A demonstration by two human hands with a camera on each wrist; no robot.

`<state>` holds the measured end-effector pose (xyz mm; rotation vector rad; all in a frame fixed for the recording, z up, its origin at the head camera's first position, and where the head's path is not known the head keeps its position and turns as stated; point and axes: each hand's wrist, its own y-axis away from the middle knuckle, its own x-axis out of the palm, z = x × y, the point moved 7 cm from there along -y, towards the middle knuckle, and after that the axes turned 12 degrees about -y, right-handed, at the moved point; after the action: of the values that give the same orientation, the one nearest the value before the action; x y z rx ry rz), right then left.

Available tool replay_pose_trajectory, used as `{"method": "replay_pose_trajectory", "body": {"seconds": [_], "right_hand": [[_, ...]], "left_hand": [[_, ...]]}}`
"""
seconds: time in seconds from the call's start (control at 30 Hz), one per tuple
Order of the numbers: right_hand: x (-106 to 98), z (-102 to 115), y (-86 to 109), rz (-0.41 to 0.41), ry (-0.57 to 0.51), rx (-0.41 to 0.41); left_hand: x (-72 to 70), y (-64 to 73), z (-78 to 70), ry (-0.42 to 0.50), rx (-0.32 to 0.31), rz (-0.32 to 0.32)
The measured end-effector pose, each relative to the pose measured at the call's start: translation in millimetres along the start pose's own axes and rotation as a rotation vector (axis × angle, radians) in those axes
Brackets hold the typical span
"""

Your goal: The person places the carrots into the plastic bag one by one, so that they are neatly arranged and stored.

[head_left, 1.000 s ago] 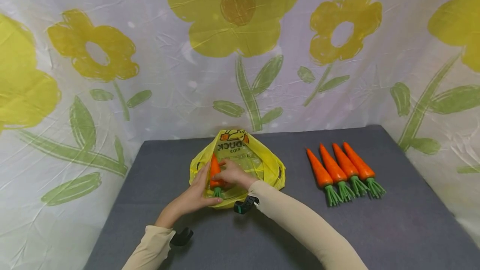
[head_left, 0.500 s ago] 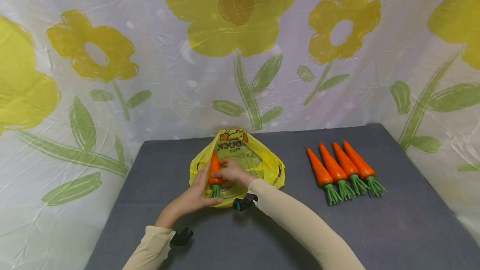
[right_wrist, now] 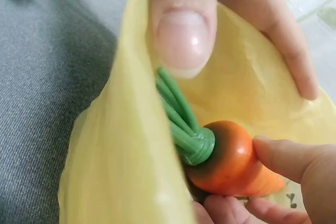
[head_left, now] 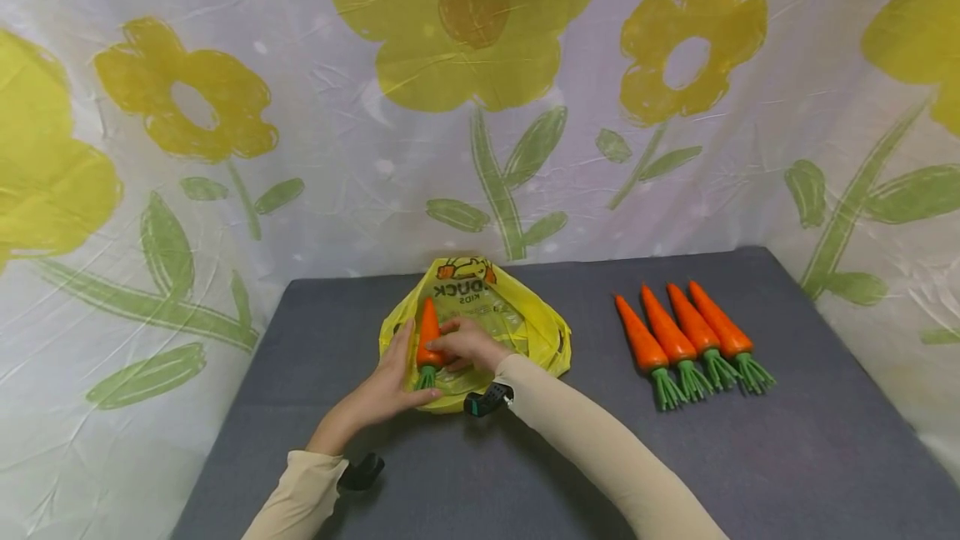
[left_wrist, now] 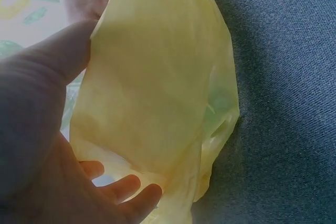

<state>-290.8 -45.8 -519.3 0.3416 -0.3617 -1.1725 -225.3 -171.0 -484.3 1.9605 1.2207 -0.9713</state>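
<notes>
A yellow plastic bag (head_left: 536,323) lies on the table with its mouth spread open, printed lettering showing on the inside. My left hand (head_left: 382,390) holds its left and front rim; in the left wrist view several fingertips (left_wrist: 126,188) press the outside, while the thumb reaches over the edge. My right hand (head_left: 468,344) is inside the bag and pinches an orange toy carrot (head_left: 429,332) between thumb and fingers. The carrot's green stems (right_wrist: 178,119) point toward the front of the bag, beneath my left thumb (right_wrist: 184,38). Part of the carrot's underside is hidden by my right fingers.
Several more carrots (head_left: 693,332) lie side by side on the right of the dark grey table (head_left: 480,490), stems toward me. A cloth backdrop (head_left: 360,190) with yellow flowers hangs behind and beside the table.
The carrot in my right hand has shifted slightly left within the bag. My left hand keeps its hold on the rim, and the carrots at the right lie still.
</notes>
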Motion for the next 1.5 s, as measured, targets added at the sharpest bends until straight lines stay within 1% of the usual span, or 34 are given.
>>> {"method": "replay_pose_trajectory", "body": {"seconds": [0.23,0.37,0.57,0.87,1.1,1.33,1.5], "right_hand": [[0.0,-1.0,1.4,0.004,-0.003,0.001],[0.9,-2.3,1.3,0.01,-0.007,-0.003],[1.6,-3.8,0.5,0.035,0.014,-0.021],[1.7,-5.2,2.6,0.043,0.045,-0.026],[1.8,-6.4,3.4,0.055,0.039,-0.021],[0.1,-6.7,3.0,0.065,0.035,-0.029],[-0.6,-6.3,4.8,0.047,0.019,-0.041]], "left_hand": [[-3.1,0.2,1.9,-0.014,0.01,-0.033],[-2.6,-0.5,3.5,-0.019,-0.001,-0.026],[-2.1,-1.0,2.9,-0.014,0.003,-0.024],[2.5,-2.1,3.5,-0.026,-0.007,0.011],[3.3,-2.2,2.1,-0.015,0.008,0.014],[4.0,-2.5,2.3,-0.018,0.008,0.013],[1.5,-2.0,1.7,-0.017,0.012,0.0]]}}
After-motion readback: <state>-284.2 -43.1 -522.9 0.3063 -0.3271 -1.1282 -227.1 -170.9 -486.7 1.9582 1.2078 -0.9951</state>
